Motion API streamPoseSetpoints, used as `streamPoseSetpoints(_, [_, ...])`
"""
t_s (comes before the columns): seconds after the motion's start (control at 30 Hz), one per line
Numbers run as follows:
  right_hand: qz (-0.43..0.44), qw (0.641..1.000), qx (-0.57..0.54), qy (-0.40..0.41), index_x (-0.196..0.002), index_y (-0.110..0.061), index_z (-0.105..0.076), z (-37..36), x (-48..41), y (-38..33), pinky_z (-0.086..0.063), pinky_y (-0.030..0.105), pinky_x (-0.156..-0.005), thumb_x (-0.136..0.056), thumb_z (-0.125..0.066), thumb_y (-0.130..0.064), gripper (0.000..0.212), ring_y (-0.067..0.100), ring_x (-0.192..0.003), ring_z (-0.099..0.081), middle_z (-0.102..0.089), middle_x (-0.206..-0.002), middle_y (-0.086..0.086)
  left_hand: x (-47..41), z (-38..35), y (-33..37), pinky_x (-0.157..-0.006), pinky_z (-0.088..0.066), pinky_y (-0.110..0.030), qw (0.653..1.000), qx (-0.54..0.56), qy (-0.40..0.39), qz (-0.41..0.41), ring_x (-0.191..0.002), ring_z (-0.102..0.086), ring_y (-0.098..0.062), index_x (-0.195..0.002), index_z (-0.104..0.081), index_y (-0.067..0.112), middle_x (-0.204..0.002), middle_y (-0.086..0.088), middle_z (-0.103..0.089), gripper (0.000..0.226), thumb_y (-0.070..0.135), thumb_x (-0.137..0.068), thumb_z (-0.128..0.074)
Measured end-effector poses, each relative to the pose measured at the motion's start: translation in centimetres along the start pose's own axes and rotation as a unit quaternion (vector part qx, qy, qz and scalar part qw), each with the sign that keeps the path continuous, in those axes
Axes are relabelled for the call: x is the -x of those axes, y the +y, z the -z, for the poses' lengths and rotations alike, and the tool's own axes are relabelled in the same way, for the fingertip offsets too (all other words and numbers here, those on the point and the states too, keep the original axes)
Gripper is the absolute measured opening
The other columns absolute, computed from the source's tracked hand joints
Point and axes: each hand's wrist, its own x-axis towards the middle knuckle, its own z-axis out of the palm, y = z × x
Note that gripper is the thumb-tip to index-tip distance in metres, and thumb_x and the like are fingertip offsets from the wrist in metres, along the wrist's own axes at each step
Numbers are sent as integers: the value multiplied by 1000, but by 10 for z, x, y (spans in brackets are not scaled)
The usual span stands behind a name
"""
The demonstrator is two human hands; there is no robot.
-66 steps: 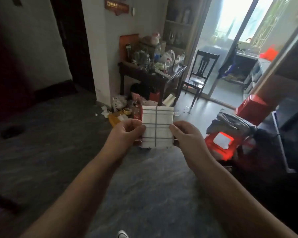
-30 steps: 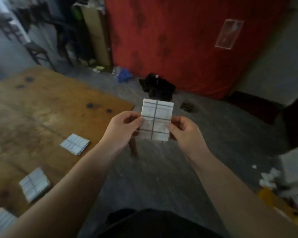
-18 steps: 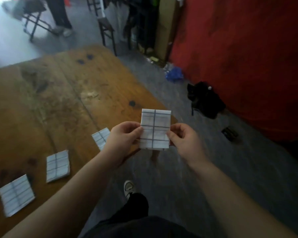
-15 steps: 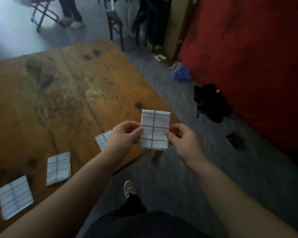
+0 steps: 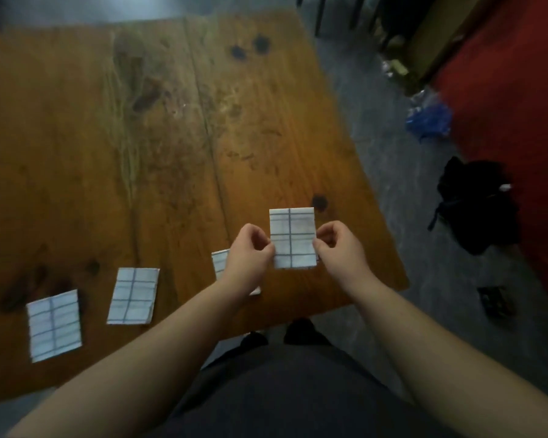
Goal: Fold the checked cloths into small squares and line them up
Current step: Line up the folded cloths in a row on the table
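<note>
A: Wooden brown plank table [image 5: 171, 121] is seen bearing a row of white, blue-checked squares: the leftmost folded cloth [image 5: 54, 325], the second folded cloth [image 5: 133, 296], and the third folded cloth [image 5: 219, 263], half hidden behind the left hand [image 5: 250, 254]. What could be spoiled?

B: The fourth folded checked cloth [image 5: 293, 238] is pinched at its side edges by the left hand and the right hand [image 5: 339, 248], above the table's near right corner. If released unevenly, its folds could spring open, or it could be laid crooked, seemingly close to the edge.

A: And what is changed?

B: Half a second ago the table was viewed obliquely. Now it is faced squarely, with the pinch unchanged.
</note>
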Motion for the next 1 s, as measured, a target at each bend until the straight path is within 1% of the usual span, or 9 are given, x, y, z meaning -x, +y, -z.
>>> streamPoseSetpoints(0.13, [5,997,63,-44,-98,-27,-56,-13,-39,14,-58,33,-78,-96,-63,-21,10,10,-90,-62,-62,-96,-7,-24,-15,-12,-82,-58,-30,998,-19,20,49,-96,-63,-13,-102,-59,24,-101,4,-63,13,14,-96,-65])
streamPoseSetpoints(0.23, [14,992,95,-81,-95,-29,-56,-18,-64,17,-57,30,-73,-97,-62,-21,10,10,-91,-63,-61,-96,-9,-40,-25,-19,-79,-54,-25,996,-28,36,71,-99,-60,-10,-106,-59,27,-103,9,-61,16,16,-97,-65])
streamPoseSetpoints(0.3, [22,987,120,-107,-99,-27,-57,-23,-81,21,-53,26,-73,-97,-61,-20,8,10,-95,-61,-61,-99,-9,-52,-30,-22,-73,-49,-21,994,-47,45,84,-98,-59,-9,-108,-58,28,-105,9,-61,18,16,-97,-65])
streamPoseSetpoints(0.4, [30,977,162,-135,-109,-22,-59,-28,-92,30,-48,24,-80,-97,-62,-19,13,10,-102,-56,-57,-112,-6,-56,-39,-26,-77,-51,-22,991,-82,43,95,-97,-58,-9,-113,-58,29,-113,6,-60,24,16,-95,-67])
streamPoseSetpoints(0.47, [55,972,185,-137,-110,-22,-58,-28,-93,37,-51,25,-84,-95,-63,-19,16,10,-102,-55,-54,-112,-6,-53,-44,-26,-83,-52,-24,989,-118,36,83,-101,-57,-10,-121,-58,26,-120,6,-56,30,15,-95,-68])
streamPoseSetpoints(0.57, [107,958,227,-140,-111,-24,-54,-22,-89,48,-53,31,-92,-92,-66,-21,23,10,-104,-52,-49,-111,-6,-45,-53,-27,-99,-48,-28,982,-179,34,47,-119,-54,-12,-134,-53,23,-133,4,-51,44,16,-94,-69])
streamPoseSetpoints(0.7, [165,924,296,-180,-123,-24,-48,-18,-80,58,-44,28,-102,-90,-69,-25,40,12,-121,-43,-44,-129,-4,-36,-66,-33,-113,-39,-35,961,-273,40,-3,-135,-40,-17,-144,-44,23,-145,1,-41,60,23,-91,-72])
streamPoseSetpoints(0.83, [194,907,319,-195,-126,-25,-46,-17,-78,60,-46,31,-105,-90,-68,-25,42,13,-125,-41,-42,-133,-4,-36,-68,-38,-116,-37,-36,949,-306,50,-46,-137,-37,-18,-142,-43,24,-147,1,-40,56,22,-93,-68])
streamPoseSetpoints(1.0, [230,896,341,-169,-126,-23,-47,-18,-86,60,-49,34,-102,-90,-67,-24,41,17,-121,-44,-43,-131,0,-44,-63,-36,-114,-39,-36,944,-320,51,-67,-134,-39,-18,-140,-46,23,-146,0,-44,49,22,-95,-66])
